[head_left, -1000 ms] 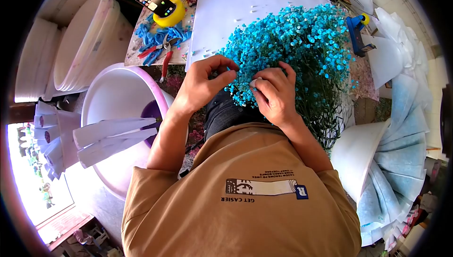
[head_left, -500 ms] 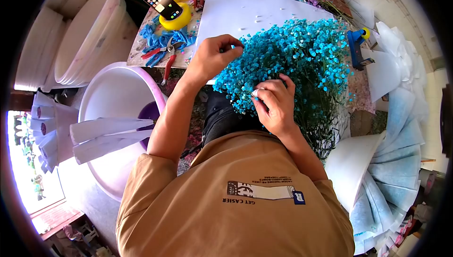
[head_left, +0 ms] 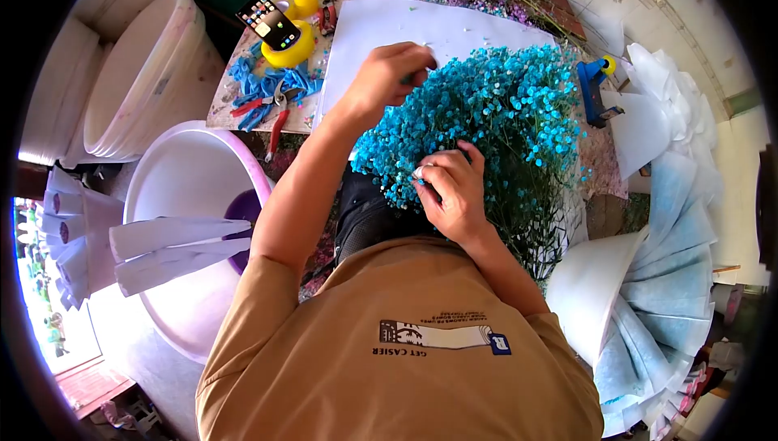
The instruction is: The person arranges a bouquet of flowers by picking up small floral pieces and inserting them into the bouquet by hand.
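Observation:
A large bunch of turquoise baby's breath [head_left: 486, 93] lies across the table's near edge, its green stems hanging down to the right. My left hand [head_left: 393, 76] is above the upper left edge of the blooms. Its fingers are curled and slightly blurred; whatever they may hold is hidden. Lower down, my right hand [head_left: 454, 190] rests against the front of the bunch. Thumb and forefinger pinch together at a small whitish blossom at the bunch's edge, while the other fingers stay bent.
Behind the bunch lies a white sheet [head_left: 365, 28] with loose bits on it. To the left are pruning shears [head_left: 277, 121], blue gloves [head_left: 251, 85] and a phone [head_left: 267, 21] on yellow tape. A blue tape dispenser [head_left: 594, 97] stands right. Tubs [head_left: 146, 190] flank me.
My left hand has lifted away from the blooms, up and to the right, with its fingers curling. My right hand keeps its pinch at the bunch. The whole view has shifted slightly.

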